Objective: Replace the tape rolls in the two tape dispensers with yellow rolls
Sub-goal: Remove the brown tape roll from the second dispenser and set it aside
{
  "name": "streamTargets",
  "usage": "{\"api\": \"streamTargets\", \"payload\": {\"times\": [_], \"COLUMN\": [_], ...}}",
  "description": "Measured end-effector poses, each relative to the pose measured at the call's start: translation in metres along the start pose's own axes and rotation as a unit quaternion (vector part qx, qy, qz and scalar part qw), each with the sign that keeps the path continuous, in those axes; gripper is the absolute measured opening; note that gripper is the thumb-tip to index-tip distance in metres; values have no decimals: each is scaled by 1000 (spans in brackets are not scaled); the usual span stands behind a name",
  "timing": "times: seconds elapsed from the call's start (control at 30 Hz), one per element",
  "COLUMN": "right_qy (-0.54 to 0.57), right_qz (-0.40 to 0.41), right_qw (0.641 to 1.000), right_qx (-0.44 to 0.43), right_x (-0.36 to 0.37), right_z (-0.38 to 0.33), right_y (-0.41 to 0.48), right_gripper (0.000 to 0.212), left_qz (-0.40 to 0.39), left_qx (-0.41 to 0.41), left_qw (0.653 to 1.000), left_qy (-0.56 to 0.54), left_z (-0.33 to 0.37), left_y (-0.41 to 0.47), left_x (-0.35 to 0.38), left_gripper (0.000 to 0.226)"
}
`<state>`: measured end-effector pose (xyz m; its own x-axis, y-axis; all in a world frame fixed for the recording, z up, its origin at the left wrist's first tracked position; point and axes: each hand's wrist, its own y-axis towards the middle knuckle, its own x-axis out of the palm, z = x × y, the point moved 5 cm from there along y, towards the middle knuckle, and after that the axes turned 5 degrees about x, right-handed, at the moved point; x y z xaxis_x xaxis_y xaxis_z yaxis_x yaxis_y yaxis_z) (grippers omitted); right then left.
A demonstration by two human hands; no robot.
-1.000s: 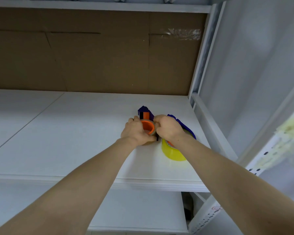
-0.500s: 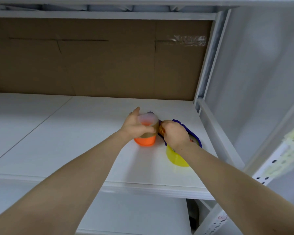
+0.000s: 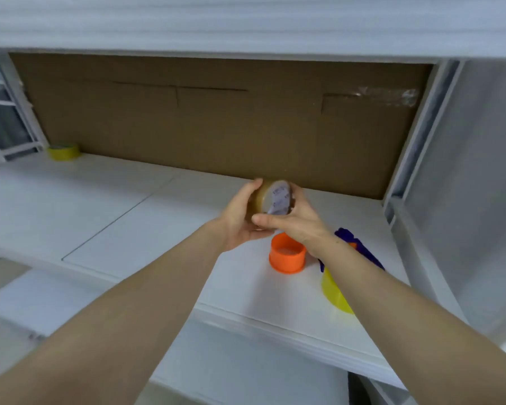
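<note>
Both hands hold a brownish clear tape roll [image 3: 268, 198] with a white printed core, lifted above the white shelf [image 3: 146, 226]. My left hand [image 3: 240, 220] cups it from the left and below; my right hand [image 3: 297, 220] grips it from the right. Below them an orange dispenser hub [image 3: 288, 256] stands upright on the shelf. A blue tape dispenser [image 3: 360, 249] lies to its right, mostly hidden by my right forearm. A yellow roll [image 3: 333, 293] sits near the shelf's front edge. Another yellow roll [image 3: 63, 152] rests at the far left back corner.
A brown cardboard panel [image 3: 216, 127] backs the shelf. A white upright post [image 3: 415, 135] and a grey wall close the right side. Another shelf board [image 3: 246, 21] runs overhead. A lower shelf [image 3: 246, 372] shows below the front edge.
The clear roll came off the orange hub and rose up between both hands. My right hand left the dispenser and joined the roll. The view swung left, showing the far yellow roll.
</note>
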<state>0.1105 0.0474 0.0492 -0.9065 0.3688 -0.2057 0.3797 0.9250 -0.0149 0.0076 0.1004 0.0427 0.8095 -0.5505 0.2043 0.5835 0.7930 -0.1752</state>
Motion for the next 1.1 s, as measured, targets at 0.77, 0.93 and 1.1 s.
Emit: {"api": "streamTargets", "payload": {"times": [0.77, 0.93, 1.1], "right_qy": [-200, -170, -177], "right_qz": [-76, -83, -84], "right_qw": [973, 978, 977], "right_qx": [-86, -82, -86], "right_x": [396, 479, 548], "right_z": [-92, -108, -121], "right_y": [27, 46, 86], "right_gripper": [78, 78, 73], "left_qz": [352, 356, 365], "left_qx": [34, 12, 13], "left_qw": [841, 811, 809], "left_qy": [409, 464, 461], "left_z": [90, 108, 116], "left_y": [-149, -154, -139], "left_x": [-439, -522, -599], "left_gripper": [55, 53, 49]}}
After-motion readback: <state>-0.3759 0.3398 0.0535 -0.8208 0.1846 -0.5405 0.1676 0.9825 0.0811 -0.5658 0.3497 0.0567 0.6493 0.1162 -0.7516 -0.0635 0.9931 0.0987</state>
